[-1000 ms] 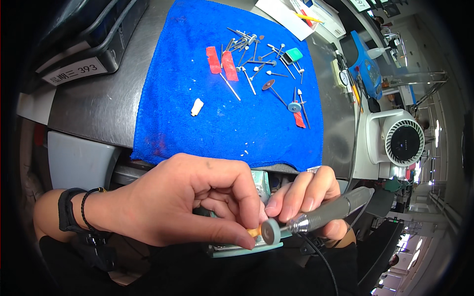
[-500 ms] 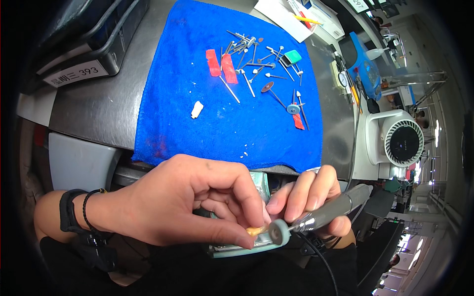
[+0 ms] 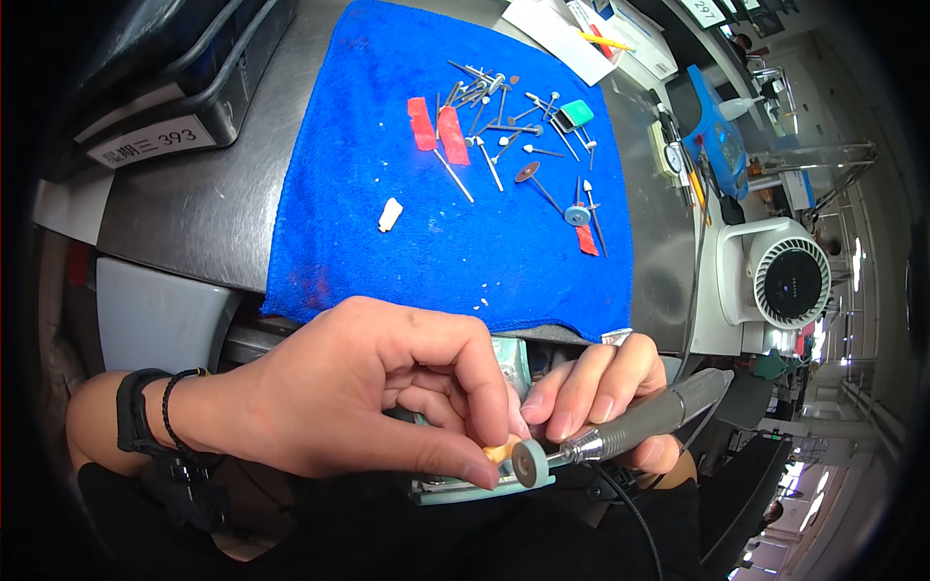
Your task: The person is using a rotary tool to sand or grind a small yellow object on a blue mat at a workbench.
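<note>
My left hand (image 3: 378, 397) pinches a small yellowish piece (image 3: 500, 450) between thumb and forefinger; the fingers hide most of it. Wrapped around a grey metal rotary handpiece (image 3: 644, 416) is my right hand (image 3: 605, 382). The handpiece carries a pale green grinding wheel (image 3: 529, 464) on a thin shank, pointing left. Wheel and yellowish piece lie side by side, and the wheel's edge seems to touch it. Under both hands is a pale green-edged tray-like thing (image 3: 480, 495), partly covered. A cream-coloured piece (image 3: 389, 215) lies on the blue towel (image 3: 358, 266) beyond my left hand.
Several rotary bits (image 3: 499, 127), red tape strips (image 3: 452, 136) and a green block (image 3: 575, 114) lie on the towel. A black bin (image 3: 218, 102) stands far left, a white fan (image 3: 746, 276) at the right. The handpiece's cable (image 3: 635, 513) hangs down by my lap.
The handpiece and its wheel have shifted slightly left, closer to my left fingertips, and the wheel has turned more face-on. My left hand has hardly moved and keeps its pinch.
</note>
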The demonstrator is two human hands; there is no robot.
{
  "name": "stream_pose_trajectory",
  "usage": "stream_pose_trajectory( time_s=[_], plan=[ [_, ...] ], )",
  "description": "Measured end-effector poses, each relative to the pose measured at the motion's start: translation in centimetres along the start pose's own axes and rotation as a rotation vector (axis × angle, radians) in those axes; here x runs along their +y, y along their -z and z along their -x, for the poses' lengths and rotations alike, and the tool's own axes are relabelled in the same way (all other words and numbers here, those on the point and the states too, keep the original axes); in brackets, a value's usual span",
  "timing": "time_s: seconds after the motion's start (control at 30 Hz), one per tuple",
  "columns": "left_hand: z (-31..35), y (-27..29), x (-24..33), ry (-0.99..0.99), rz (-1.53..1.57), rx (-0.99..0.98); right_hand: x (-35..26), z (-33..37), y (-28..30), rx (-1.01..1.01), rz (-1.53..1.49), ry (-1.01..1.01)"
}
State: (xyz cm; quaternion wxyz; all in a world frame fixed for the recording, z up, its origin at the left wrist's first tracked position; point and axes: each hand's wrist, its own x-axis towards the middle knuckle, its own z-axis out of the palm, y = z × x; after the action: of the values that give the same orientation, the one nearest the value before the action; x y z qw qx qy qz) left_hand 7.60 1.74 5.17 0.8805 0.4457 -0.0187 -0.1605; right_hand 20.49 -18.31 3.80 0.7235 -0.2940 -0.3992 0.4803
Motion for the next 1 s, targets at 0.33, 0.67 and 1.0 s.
stream_pose_trajectory(
  time_s=[0.33,0.67,1.0],
  plan=[
    [0.03,0.06,0.01,0.002,-0.006,0.007,0.17,-0.08,0.09,-0.005,-0.003,0.001],
    [0.02,0.01,0.02,0.010,0.010,0.014,0.18,-0.14,0.02,0.008,-0.001,0.012],
    [-0.03,-0.06,0.07,0.021,0.014,0.022,0.19,-0.09,0.26,-0.027,-0.012,0.011]
  ],
)
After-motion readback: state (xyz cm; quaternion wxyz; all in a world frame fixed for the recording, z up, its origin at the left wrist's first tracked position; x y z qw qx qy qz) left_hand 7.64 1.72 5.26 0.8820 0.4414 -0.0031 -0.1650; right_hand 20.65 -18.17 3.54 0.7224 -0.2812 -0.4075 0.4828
